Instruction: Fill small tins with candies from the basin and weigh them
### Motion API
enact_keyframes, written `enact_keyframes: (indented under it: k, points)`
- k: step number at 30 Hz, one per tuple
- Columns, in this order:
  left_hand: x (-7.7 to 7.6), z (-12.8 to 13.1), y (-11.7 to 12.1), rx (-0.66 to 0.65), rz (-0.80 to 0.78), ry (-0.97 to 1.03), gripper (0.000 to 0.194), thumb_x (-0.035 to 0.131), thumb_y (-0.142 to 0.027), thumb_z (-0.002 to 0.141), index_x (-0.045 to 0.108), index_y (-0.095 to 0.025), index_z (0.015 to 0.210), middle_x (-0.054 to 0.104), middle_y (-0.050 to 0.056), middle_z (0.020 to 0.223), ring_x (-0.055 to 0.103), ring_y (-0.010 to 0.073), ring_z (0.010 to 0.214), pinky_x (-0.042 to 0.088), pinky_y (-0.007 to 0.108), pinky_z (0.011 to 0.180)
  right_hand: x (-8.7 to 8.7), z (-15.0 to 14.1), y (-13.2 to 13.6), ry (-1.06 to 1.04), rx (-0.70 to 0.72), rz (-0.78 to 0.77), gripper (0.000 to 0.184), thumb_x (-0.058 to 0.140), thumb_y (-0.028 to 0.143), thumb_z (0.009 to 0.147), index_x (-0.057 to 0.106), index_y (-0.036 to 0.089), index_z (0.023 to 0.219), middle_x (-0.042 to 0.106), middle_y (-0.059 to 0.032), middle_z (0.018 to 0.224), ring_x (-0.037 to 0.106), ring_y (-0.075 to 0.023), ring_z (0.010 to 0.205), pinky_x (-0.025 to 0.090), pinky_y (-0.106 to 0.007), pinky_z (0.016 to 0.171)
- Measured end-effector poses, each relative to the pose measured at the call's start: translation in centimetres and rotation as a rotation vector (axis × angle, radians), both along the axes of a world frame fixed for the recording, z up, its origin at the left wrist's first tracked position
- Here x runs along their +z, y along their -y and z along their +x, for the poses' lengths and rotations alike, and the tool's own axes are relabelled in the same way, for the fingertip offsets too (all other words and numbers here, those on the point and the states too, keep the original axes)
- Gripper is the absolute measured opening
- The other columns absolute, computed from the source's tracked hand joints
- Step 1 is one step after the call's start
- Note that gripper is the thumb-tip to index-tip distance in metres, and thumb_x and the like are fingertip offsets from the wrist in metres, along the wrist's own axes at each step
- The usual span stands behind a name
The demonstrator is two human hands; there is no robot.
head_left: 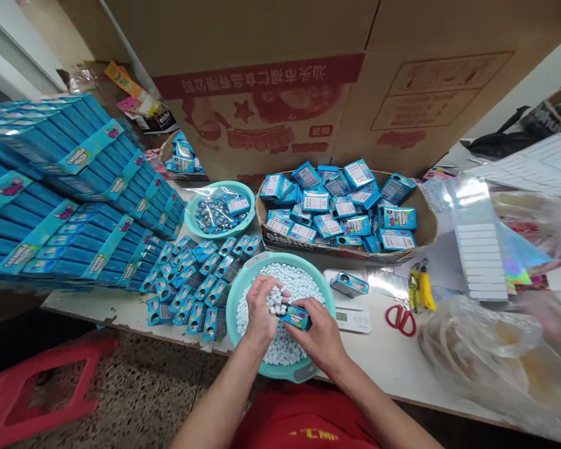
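Note:
Over a turquoise basin full of small white candies, both of my hands are at work. My left hand is cupped around a handful of the white candies. In my right hand is a small blue candy box, tilted with its end toward the candies in my left palm. To the left stand rows of similar blue boxes, several with a round dark hole on top. A single blue box rests on a white digital scale at the right.
Behind the basin is a cut carton heaped with blue boxes. A smaller turquoise bowl holds shiny dark pieces. Stacked blue packs rise at left; red scissors, yellow-handled cutters and plastic bags lie right. A red stool stands below left.

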State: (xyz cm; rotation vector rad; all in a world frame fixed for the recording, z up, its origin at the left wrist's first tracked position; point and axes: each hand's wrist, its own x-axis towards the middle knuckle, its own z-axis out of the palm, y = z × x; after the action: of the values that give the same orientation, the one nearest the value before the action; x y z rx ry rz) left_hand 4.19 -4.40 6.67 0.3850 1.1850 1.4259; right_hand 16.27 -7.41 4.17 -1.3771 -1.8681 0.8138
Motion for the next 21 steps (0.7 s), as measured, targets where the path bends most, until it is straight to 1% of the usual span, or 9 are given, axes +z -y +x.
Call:
enact_keyframes:
  k: [3, 6, 10, 13, 16, 19, 21]
  points:
    - [-0.2, -0.1, -0.2, 0.029, -0.007, -0.033, 0.021, 0.063, -0.035, 0.068, 0.054, -0.016, 0.069, 0.057, -0.001, 0.064, 0.057, 0.0122, 0.055, 0.044, 0.023, 0.052, 0.2, -0.3, -0.2, 0.021, 0.028, 0.012, 0.023, 0.064, 0.021, 0.071, 0.059, 0.021, 0.093, 0.064, -0.0044, 0.088, 0.059, -0.0221, 0.083, 0.046, -0.032, 0.072]
    - [-0.3, 0.0, -0.4, 0.037, 0.024, -0.071, 0.022, 0.062, -0.036, 0.069, 0.05, -0.018, 0.065, 0.054, -0.003, 0.058, 0.054, 0.0111, 0.054, 0.043, 0.023, 0.053, 0.2, -0.3, -0.4, -0.001, 0.011, 0.006, 0.022, 0.064, 0.021, 0.07, 0.059, 0.021, 0.092, 0.064, -0.0038, 0.087, 0.059, -0.0215, 0.083, 0.046, -0.032, 0.072]
    - [-0.2, 0.2, -0.7, 0.051, 0.033, -0.125, 0.025, 0.063, -0.037, 0.071, 0.05, -0.017, 0.064, 0.053, -0.004, 0.056, 0.051, 0.009, 0.051, 0.042, 0.022, 0.054, 0.2, -0.1, -0.7, -0.054, -0.017, -0.032, 0.023, 0.066, 0.021, 0.07, 0.059, 0.021, 0.092, 0.063, -0.0037, 0.087, 0.059, -0.0215, 0.084, 0.046, -0.032, 0.073]
    - [-0.2, 0.4, -0.9, 0.042, 0.029, -0.098, 0.026, 0.064, -0.039, 0.07, 0.051, -0.017, 0.066, 0.053, -0.004, 0.058, 0.052, 0.0098, 0.052, 0.042, 0.022, 0.054, 0.2, 0.1, -0.9, -0.081, -0.039, -0.066, 0.024, 0.067, 0.021, 0.069, 0.059, 0.021, 0.092, 0.063, -0.004, 0.088, 0.059, -0.0218, 0.085, 0.046, -0.032, 0.074]
    - [-0.1, 0.7, -1.0, 0.035, 0.019, -0.123, 0.028, 0.064, -0.042, 0.071, 0.053, -0.017, 0.064, 0.054, -0.002, 0.061, 0.054, 0.011, 0.056, 0.043, 0.023, 0.055, 0.4, 0.3, -1.0, -0.079, -0.039, -0.083, 0.024, 0.067, 0.02, 0.069, 0.06, 0.021, 0.092, 0.064, -0.003, 0.088, 0.06, -0.0215, 0.085, 0.046, -0.032, 0.074]
    - [-0.1, 1.0, -1.0, 0.029, 0.039, -0.173, 0.031, 0.062, -0.042, 0.073, 0.052, -0.017, 0.058, 0.053, -0.002, 0.056, 0.053, 0.0112, 0.055, 0.043, 0.023, 0.057, 0.7, 0.4, -1.1, -0.082, -0.033, -0.079, 0.023, 0.066, 0.019, 0.068, 0.06, 0.022, 0.09, 0.064, -0.0016, 0.086, 0.06, -0.0207, 0.083, 0.047, -0.031, 0.072]
    - [0.0, 1.1, -0.9, 0.057, 0.064, -0.199, 0.032, 0.06, -0.042, 0.076, 0.052, -0.017, 0.057, 0.053, -0.002, 0.053, 0.053, 0.0114, 0.054, 0.043, 0.024, 0.059, 0.8, 0.4, -1.1, -0.096, -0.035, -0.066, 0.022, 0.066, 0.02, 0.069, 0.06, 0.022, 0.09, 0.064, -0.002, 0.087, 0.06, -0.0208, 0.084, 0.047, -0.031, 0.072]
